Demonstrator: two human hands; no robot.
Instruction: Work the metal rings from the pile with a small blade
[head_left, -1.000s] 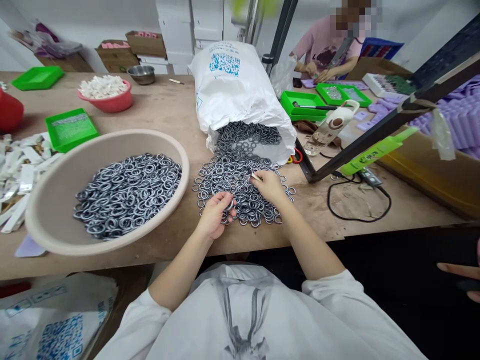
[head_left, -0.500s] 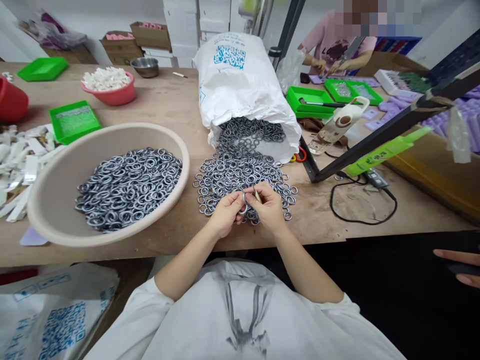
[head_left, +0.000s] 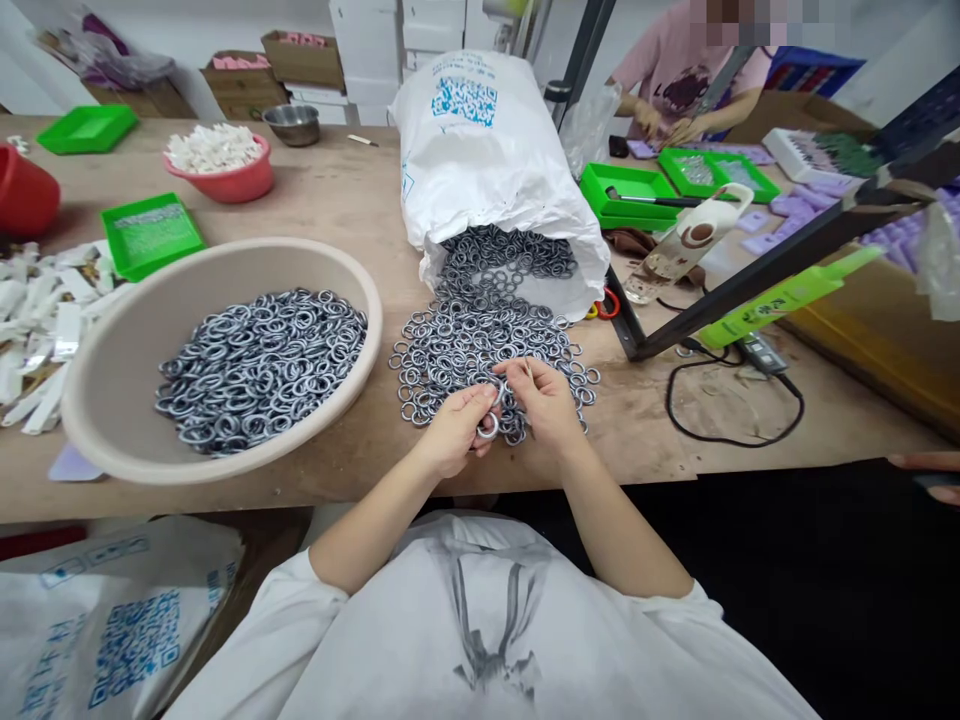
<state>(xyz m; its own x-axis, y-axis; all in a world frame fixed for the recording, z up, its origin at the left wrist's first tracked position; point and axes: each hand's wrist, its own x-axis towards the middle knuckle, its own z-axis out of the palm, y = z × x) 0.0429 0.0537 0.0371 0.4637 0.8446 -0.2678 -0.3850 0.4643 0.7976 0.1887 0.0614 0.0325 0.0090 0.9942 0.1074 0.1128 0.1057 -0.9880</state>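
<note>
My left hand (head_left: 459, 432) pinches a grey ring (head_left: 488, 427) between thumb and fingers, just over the near edge of a loose ring pile (head_left: 480, 345). Close on its right, my right hand (head_left: 546, 402) is closed around a thin pale tool (head_left: 530, 371); most of it is hidden by the fingers, so its kind does not show. A small gap separates the two hands. Behind them the pile runs back into the open mouth of a white sack (head_left: 487, 170) lying on its side. Left of the pile stands a wide beige basin (head_left: 105, 400) holding many similar rings.
A dark metal frame bar (head_left: 705, 310) slants across the right, near a black cable (head_left: 671, 400) and a tumbler (head_left: 686, 240). White parts (head_left: 45, 330), a green tray (head_left: 191, 240) and a red bowl (head_left: 251, 180) lie left. A co-worker (head_left: 675, 90) works at back right.
My right hand has drawn slightly away from the ring, which stays in my left hand. The whole view has shifted a little.
</note>
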